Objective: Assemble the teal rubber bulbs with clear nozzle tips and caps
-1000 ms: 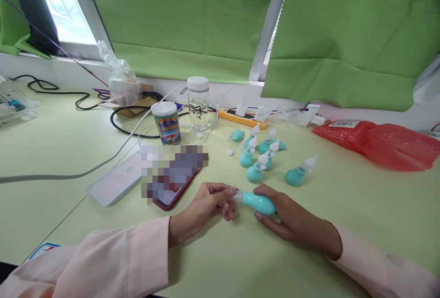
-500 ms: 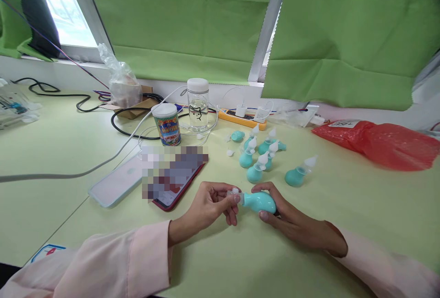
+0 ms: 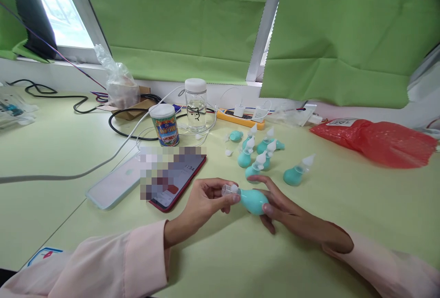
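A teal nasal aspirator bulb [image 3: 253, 201] lies almost level between my hands, above the table. Its clear collar, with a small white piece on it, points left. My left hand [image 3: 209, 197] is closed on that collar and neck, pinching it between thumb and fingers. The rounded end rests in my right hand [image 3: 283, 206], whose thumb presses the near side while the index finger stretches past the far side. Behind my hands stand several teal aspirators with white tips, one [image 3: 297, 172] apart at the right. A loose teal bulb [image 3: 236, 135] lies farther back near a white tip [image 3: 228, 152].
Left of my hands lie a red-edged phone [image 3: 178, 183] and a pale phone [image 3: 115, 181]. Behind them are a printed can [image 3: 165, 126], a clear bottle [image 3: 195, 105], cables and an orange power strip [image 3: 240, 119]. A red plastic bag [image 3: 378, 144] lies at the right.
The aspirator has shifted slightly left and turned in my hands. My right index finger has straightened off the bulb, and another right finger now shows beneath it.
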Demonstrator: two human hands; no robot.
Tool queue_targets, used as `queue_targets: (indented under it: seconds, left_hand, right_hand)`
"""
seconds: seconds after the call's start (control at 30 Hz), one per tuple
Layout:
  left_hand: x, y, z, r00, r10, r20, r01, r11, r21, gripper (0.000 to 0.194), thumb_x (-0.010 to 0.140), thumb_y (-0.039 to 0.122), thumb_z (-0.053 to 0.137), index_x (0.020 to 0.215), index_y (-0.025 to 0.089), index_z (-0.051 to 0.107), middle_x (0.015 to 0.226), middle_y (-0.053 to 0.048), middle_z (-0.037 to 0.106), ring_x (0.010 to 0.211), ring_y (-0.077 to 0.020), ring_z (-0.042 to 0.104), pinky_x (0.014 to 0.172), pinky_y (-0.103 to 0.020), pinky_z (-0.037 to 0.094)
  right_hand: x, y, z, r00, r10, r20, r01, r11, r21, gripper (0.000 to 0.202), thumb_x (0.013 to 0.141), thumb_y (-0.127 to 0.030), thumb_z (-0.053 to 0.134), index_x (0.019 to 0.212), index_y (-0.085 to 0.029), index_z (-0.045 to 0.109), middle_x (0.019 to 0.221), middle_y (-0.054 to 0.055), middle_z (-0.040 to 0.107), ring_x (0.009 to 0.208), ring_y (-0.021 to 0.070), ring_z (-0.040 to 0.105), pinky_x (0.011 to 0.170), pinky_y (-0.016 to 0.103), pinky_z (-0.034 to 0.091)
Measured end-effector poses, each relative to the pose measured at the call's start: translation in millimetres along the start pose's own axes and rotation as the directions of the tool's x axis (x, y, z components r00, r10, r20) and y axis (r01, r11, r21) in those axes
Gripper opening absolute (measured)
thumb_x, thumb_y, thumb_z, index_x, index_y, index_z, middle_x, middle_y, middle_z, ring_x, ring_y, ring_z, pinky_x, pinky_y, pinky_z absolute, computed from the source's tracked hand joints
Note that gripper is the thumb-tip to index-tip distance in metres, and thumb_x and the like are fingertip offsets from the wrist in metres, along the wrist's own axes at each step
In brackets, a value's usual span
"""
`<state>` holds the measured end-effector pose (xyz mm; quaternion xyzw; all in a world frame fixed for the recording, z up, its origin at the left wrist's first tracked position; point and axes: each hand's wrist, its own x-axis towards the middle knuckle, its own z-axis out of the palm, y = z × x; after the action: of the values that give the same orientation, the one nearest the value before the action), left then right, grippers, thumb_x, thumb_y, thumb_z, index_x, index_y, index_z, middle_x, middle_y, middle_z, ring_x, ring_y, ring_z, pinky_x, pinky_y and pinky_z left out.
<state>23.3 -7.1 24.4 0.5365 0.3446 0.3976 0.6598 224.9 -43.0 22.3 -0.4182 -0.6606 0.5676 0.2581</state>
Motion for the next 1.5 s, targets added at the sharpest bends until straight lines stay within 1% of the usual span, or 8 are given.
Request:
queue_targets:
  seconds: [0.2,0.43,0.67,0.73,0.83,1.0,1.2,1.5]
  left_hand:
    - [2.2,-1.2,-7.4,0.989,0.128,-0.073,-0.119,0.986,0.118,0.023,0.057,0.027,0.074,0.075,0.014,0.067,0.064,0.0,0.053,0.059,-0.0105,0.046,0.053,-0.022,0.037]
    - [-0.9,-4.8,-4.7,0.873,0.487,0.029,-0.427,0.734,0.528,0.021,0.065,0.031,0.068,0.083,0.02,0.069,0.075,-0.003,0.047,0.073,-0.0155,0.047,0.066,-0.026,0.039]
    - [-3.8,-3.3,-0.5,0.92,0.153,0.361,-0.353,0.722,0.595,0.025,0.085,0.032,0.041,0.088,0.014,0.058,0.084,-0.006,0.057,0.075,-0.0156,0.052,0.069,-0.024,0.038]
    - [-6.0,-3.5,0.2,0.92,0.103,0.377,-0.336,0.703,0.627,0.026,0.087,0.033,0.036,0.088,0.015,0.054,0.078,-0.004,0.057,0.07,-0.0146,0.05,0.066,-0.023,0.037]
    - [-9.4,-2.8,0.1,0.915,0.138,0.379,-0.364,0.686,0.63,0.023,0.087,0.033,0.036,0.087,0.016,0.052,0.076,-0.003,0.055,0.066,-0.0135,0.047,0.063,-0.022,0.035]
    - [-13.9,0.3,0.3,0.89,0.185,0.416,-0.423,0.677,0.602,0.02,0.085,0.03,0.041,0.084,0.015,0.054,0.075,-0.002,0.054,0.065,-0.0126,0.047,0.061,-0.021,0.035]
    - [-14.6,-2.2,2.0,0.884,0.169,0.436,-0.434,0.645,0.629,0.022,0.084,0.03,0.042,0.083,0.013,0.057,0.07,-0.002,0.054,0.059,-0.0112,0.046,0.055,-0.02,0.035]
    - [-15.1,-4.4,2.7,0.888,0.186,0.421,-0.447,0.563,0.695,0.024,0.083,0.028,0.043,0.084,0.011,0.06,0.069,-0.004,0.057,0.059,-0.012,0.049,0.054,-0.021,0.036]
  right_hand:
    - [1.3,-12.5,-21.0,0.924,-0.214,-0.317,0.063,0.903,-0.426,0.035,0.084,-0.039,0.042,0.117,-0.026,0.036,0.1,0.006,0.05,0.072,0.0138,0.051,0.063,0.029,0.045]
    - [1.5,-10.8,-28.6,0.955,-0.282,-0.091,0.05,0.457,-0.888,0.024,0.077,-0.028,0.05,0.099,-0.021,0.055,0.076,0.004,0.055,0.065,0.0169,0.053,0.055,0.029,0.04]
    - [3.6,1.7,-27.8,0.982,-0.188,0.011,0.052,0.211,-0.976,0.017,0.077,-0.017,0.045,0.079,-0.017,0.062,0.069,0.006,0.055,0.058,0.0163,0.053,0.048,0.025,0.033]
    - [1.9,-2.3,-26.8,0.958,-0.286,0.011,0.088,0.26,-0.962,0.015,0.079,-0.019,0.046,0.079,-0.018,0.061,0.066,0.004,0.055,0.055,0.0147,0.051,0.047,0.026,0.033]
    - [-2.7,-14.1,-20.7,0.881,-0.459,-0.113,0.162,0.517,-0.84,0.01,0.079,-0.024,0.051,0.082,-0.018,0.057,0.063,0.002,0.053,0.051,0.0117,0.048,0.046,0.025,0.036]
    - [-7.1,-25.1,-3.2,0.886,-0.312,-0.343,0.194,0.921,-0.338,0.008,0.077,-0.027,0.056,0.079,-0.02,0.057,0.064,0.0,0.056,0.047,0.0093,0.052,0.044,0.022,0.045]
    - [-2.7,-17.2,5.1,0.942,-0.14,-0.305,0.141,0.99,-0.019,0.014,0.071,-0.028,0.063,0.073,-0.015,0.059,0.059,0.002,0.06,0.045,0.0101,0.057,0.044,0.022,0.05]
    - [1.1,-11.3,-4.2,0.976,-0.013,-0.217,0.01,1.0,-0.012,0.023,0.063,-0.029,0.069,0.081,-0.013,0.069,0.057,0.003,0.063,0.047,0.0103,0.057,0.048,0.022,0.05]
